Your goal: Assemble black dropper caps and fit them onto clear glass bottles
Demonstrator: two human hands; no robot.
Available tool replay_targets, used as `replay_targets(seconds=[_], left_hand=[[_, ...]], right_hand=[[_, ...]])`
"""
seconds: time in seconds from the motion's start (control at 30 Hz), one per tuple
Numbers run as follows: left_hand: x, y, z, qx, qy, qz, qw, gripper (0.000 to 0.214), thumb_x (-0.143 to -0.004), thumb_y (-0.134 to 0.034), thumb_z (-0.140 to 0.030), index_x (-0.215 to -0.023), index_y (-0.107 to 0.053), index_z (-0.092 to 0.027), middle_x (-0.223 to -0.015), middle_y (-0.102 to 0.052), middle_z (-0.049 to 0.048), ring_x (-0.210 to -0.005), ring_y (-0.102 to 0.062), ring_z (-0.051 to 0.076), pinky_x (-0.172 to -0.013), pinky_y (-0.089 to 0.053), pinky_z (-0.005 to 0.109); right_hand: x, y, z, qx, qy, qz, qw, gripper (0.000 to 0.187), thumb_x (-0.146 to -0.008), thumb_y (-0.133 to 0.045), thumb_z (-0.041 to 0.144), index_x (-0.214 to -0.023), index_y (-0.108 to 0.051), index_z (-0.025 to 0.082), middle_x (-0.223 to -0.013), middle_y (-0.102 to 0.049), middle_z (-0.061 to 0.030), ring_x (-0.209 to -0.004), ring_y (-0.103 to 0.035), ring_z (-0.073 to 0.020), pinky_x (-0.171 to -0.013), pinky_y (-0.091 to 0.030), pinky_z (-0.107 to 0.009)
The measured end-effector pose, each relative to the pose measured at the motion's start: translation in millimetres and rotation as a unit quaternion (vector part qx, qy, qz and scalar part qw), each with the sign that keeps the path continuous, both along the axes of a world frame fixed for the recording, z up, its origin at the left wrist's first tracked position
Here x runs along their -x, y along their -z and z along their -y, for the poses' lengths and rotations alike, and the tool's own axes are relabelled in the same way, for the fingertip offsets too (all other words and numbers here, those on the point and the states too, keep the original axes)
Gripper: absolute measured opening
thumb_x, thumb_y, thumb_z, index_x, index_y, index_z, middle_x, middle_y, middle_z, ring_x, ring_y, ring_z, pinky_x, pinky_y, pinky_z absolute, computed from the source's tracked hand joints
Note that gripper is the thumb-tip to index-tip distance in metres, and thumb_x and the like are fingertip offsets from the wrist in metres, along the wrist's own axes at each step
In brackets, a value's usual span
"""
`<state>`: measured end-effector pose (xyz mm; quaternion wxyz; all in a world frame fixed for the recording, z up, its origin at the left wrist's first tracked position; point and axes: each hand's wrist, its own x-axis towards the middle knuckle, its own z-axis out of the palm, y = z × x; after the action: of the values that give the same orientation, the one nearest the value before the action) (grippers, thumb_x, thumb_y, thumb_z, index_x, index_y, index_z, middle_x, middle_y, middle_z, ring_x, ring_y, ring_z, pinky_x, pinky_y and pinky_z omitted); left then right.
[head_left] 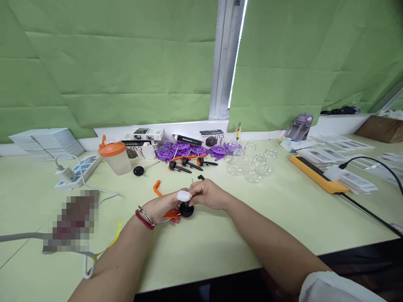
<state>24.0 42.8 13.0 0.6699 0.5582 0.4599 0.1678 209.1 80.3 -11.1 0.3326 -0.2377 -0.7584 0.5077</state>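
Observation:
My left hand (163,204) is closed around a round black plastic part (187,210) and an orange strip (172,214). A thin metal rod (163,221) sticks out below that hand toward the wrist. At the left thumb is a white piece (184,196), apparently a covering on the thumb tip. My right hand (209,194) pinches at the upper side of the black part; its fingers hide what they grip. Just beyond the hands lie a curved orange piece (156,188) and a small black clip (201,177).
Purple wheel-shaped parts (192,150), cup holder boxes (212,139) and black stemmed parts (179,168) lie at the back. Clear glass vessels (252,174) stand right of them. An orange-lidded cup (117,159), power strip (85,170) and orange-edged power strip (315,174) flank the work area.

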Motion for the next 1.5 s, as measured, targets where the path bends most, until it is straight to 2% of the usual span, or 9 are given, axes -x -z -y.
replay_targets(seconds=[0.1, 0.27, 0.4, 0.6, 0.97, 1.5], left_hand=[[-0.4, -0.1, 0.2, 0.001, 0.001, 0.004, 1.000, 0.047, -0.068, -0.053, -0.051, -0.105, -0.050, -0.022, -0.075, -0.055, -0.0003, -0.047, -0.052, 0.012, -0.042, -0.038, 0.023], [0.1, 0.9, 0.0, 0.004, 0.004, 0.003, 1.000, 0.046, -0.068, -0.053, -0.051, -0.104, -0.050, -0.022, -0.073, -0.055, -0.0009, -0.047, -0.052, 0.012, -0.043, -0.038, 0.023], [0.6, 1.1, 0.3, 0.002, 0.007, 0.004, 1.000, 0.045, -0.069, -0.052, -0.052, -0.102, -0.050, -0.022, -0.071, -0.053, -0.0021, -0.047, -0.051, 0.012, -0.043, -0.039, 0.023], [1.9, 3.9, -1.0, -0.006, 0.012, 0.006, 1.000, 0.040, -0.072, -0.051, -0.049, -0.102, -0.050, -0.023, -0.072, -0.053, -0.0016, -0.049, -0.052, 0.013, -0.043, -0.038, 0.023], [0.4, -0.3, 0.7, -0.011, 0.019, 0.002, 1.000, 0.044, -0.070, -0.050, -0.050, -0.103, -0.049, -0.021, -0.076, -0.057, 0.0006, -0.048, -0.051, 0.012, -0.043, -0.037, 0.023], [3.3, 4.4, -1.7, -0.008, 0.023, 0.001, 1.000, 0.043, -0.070, -0.051, -0.052, -0.101, -0.050, -0.022, -0.078, -0.058, 0.0016, -0.050, -0.053, 0.013, -0.043, -0.036, 0.022]], right_hand=[[0.1, 1.3, 0.0, 0.006, 0.003, -0.005, 1.000, 0.014, -0.062, -0.079, 0.025, -0.072, -0.073, 0.018, -0.075, -0.064, -0.0004, -0.074, -0.060, -0.0143, -0.072, -0.047, -0.026], [1.1, 0.9, 1.9, 0.045, 0.028, 0.000, 0.999, 0.024, -0.051, -0.084, 0.029, -0.065, -0.070, 0.015, -0.069, -0.063, 0.0004, -0.065, -0.058, -0.0132, -0.062, -0.047, -0.025], [1.5, -3.3, 5.2, 0.032, 0.044, 0.035, 0.998, 0.023, -0.052, -0.084, 0.026, -0.066, -0.070, 0.015, -0.067, -0.062, 0.0012, -0.061, -0.052, -0.0109, -0.057, -0.042, -0.023], [1.1, -9.1, 8.8, -0.001, 0.055, 0.059, 0.997, 0.018, -0.055, -0.083, 0.022, -0.067, -0.071, 0.017, -0.067, -0.062, 0.0015, -0.064, -0.054, -0.0119, -0.060, -0.043, -0.022], [0.5, -5.2, 4.5, 0.022, 0.042, 0.033, 0.998, 0.025, -0.051, -0.085, 0.029, -0.064, -0.069, 0.015, -0.066, -0.063, 0.0010, -0.061, -0.055, -0.0119, -0.058, -0.044, -0.023], [1.7, -1.1, 2.3, 0.028, 0.043, 0.037, 0.998, 0.031, -0.048, -0.087, 0.033, -0.064, -0.067, 0.014, -0.064, -0.061, 0.0015, -0.059, -0.053, -0.0106, -0.054, -0.044, -0.022]])
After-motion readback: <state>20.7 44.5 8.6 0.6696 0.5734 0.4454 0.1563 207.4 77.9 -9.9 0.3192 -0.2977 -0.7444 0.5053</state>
